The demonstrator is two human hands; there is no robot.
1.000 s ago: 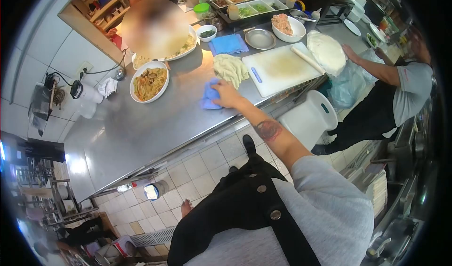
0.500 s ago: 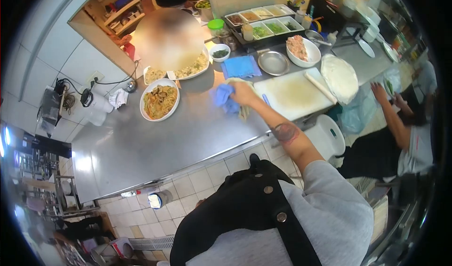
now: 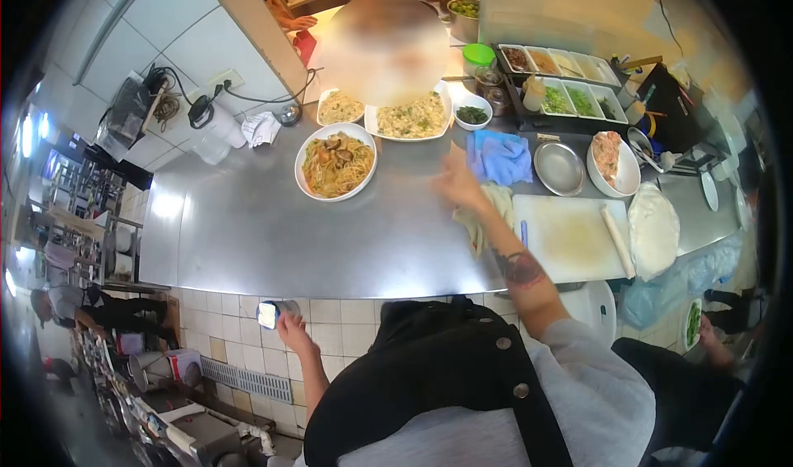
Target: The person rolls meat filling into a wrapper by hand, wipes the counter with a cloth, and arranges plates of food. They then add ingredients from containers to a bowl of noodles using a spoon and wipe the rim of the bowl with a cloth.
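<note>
My right hand point(image 3: 457, 183) is over the steel counter, blurred by motion, its fingers apart and no cloth in them. Beneath its wrist is a pale yellow-green cloth point(image 3: 496, 213). Crumpled blue cloth point(image 3: 500, 156) rests just to the right of the fingers. My left hand point(image 3: 295, 333) hangs in front of the counter's near edge, fingers loosely bent and apart, with nothing visible in them. To the left of my right hand stands a white bowl of noodles with mushrooms point(image 3: 337, 165). A white cutting board point(image 3: 570, 232) with a rolling pin point(image 3: 617, 241) lies to the right.
Behind are two dishes of creamy food point(image 3: 409, 120) point(image 3: 340, 108), a bowl of greens point(image 3: 472, 113) and topping trays point(image 3: 570, 95). A metal plate point(image 3: 559, 169), a meat bowl point(image 3: 613, 164) and round dough point(image 3: 654, 232) are right. A co-worker's hand point(image 3: 709, 335) is at far right.
My right hand has let go of the blue cloth, which now lies on the folded blue cloth. My left hand has come into view. The camera view has shifted and turned.
</note>
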